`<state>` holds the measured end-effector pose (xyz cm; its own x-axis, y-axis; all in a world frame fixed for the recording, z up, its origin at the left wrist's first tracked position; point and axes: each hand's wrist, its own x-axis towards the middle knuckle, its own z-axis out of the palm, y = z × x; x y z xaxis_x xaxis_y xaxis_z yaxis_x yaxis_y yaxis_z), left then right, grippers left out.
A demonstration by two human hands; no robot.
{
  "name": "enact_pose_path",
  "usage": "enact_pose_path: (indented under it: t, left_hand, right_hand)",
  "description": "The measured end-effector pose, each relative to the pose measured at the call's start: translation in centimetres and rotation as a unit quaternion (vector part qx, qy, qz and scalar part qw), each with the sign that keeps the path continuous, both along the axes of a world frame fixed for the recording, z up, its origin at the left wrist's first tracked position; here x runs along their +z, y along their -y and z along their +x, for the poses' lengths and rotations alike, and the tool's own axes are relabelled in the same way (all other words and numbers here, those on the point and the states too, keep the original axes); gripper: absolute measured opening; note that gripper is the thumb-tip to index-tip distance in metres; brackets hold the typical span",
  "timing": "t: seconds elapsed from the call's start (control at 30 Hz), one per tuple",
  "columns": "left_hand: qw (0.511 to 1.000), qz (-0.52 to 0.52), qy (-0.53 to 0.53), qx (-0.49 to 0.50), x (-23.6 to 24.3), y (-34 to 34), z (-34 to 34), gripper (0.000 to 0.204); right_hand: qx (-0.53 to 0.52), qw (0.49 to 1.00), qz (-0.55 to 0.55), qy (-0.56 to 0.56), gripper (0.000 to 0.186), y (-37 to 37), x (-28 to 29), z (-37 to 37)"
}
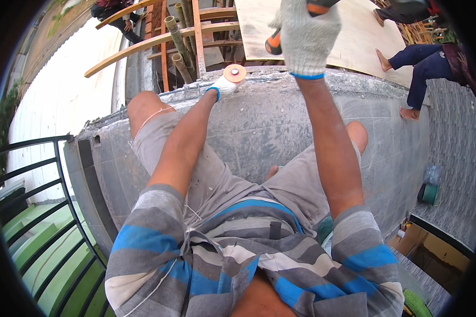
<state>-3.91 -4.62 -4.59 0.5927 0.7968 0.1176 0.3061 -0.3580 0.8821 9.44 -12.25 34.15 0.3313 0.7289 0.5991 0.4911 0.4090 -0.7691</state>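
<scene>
My left hand [226, 87], in a white knit glove with a blue cuff, is closed around a chisel with a round orange hand guard [235, 73]. The chisel's metal striking end shows at the guard's centre; its blade is hidden. It stands at the broken edge of the concrete ledge [269, 87]. Raised above and to the right, my gloved right hand [309, 42] grips a hammer by its orange-and-black handle [273, 42]. The hammer's head lies beyond the top of the view.
I sit on grey tiles [248, 137] with rubble along the edge. Wooden beams [158, 45], bamboo poles [177, 39] and a plywood sheet [365, 47] lie beyond. Other people's legs [420, 74] are at right, another person [124, 21] far left. A black railing [58, 158] stands at left.
</scene>
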Motion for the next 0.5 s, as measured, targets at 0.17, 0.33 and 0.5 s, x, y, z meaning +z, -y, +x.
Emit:
enact_pose_path:
  t: [0.17, 0.33, 0.5]
  left_hand:
    - [0.993, -0.12, 0.018, 0.013, 0.2, -1.5, 0.1, 0.015]
    - [0.999, -0.021, 0.015, -0.031, 3.3, -0.2, -0.2, 0.028]
    - [0.99, -0.139, -0.016, 0.031, 4.0, -0.2, -0.4, 0.021]
  right_hand:
    - [0.011, 0.819, -0.527, 0.228, 0.036, 8.3, -19.4, 0.2]
    - [0.044, 0.854, -0.486, 0.182, 0.038, 10.4, -19.6, 1.9]
    - [-0.011, 0.916, -0.359, 0.18, 0.047, 6.1, -8.5, 2.1]
